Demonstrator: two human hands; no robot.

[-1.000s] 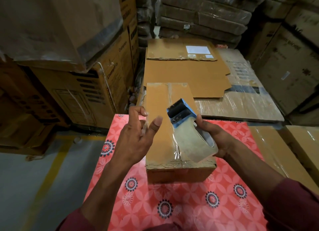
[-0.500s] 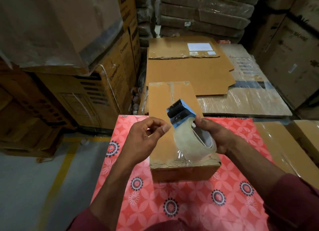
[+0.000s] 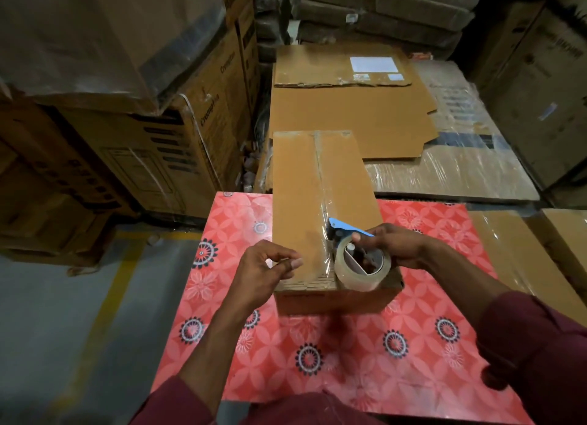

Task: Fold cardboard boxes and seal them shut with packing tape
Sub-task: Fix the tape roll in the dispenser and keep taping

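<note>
A long closed cardboard box (image 3: pixel 298 202) lies on the red patterned table (image 3: pixel 413 345), with clear tape running down its centre seam. My right hand (image 3: pixel 394 245) grips the tape dispenser (image 3: pixel 359 259), a clear tape roll with a blue cutter, which rests on the near right part of the box top. My left hand (image 3: pixel 265 269) hovers at the box's near left corner, its fingers curled with thumb and fingertips pinched together; I cannot tell whether a tape end is between them.
Flattened cardboard sheets (image 3: pixel 349 113) lie on a plastic-wrapped pallet (image 3: pixel 460 170) behind the table. Stacked cartons (image 3: pixel 152 145) stand at the left, more cartons (image 3: pixel 540 91) at the right. Grey floor with a yellow line (image 3: pixel 104 297) runs along the table's left.
My right hand has lowered the tape dispenser from mid-air onto the near end of the box top. My left hand closed its fingers and dropped to the box's near left corner.
</note>
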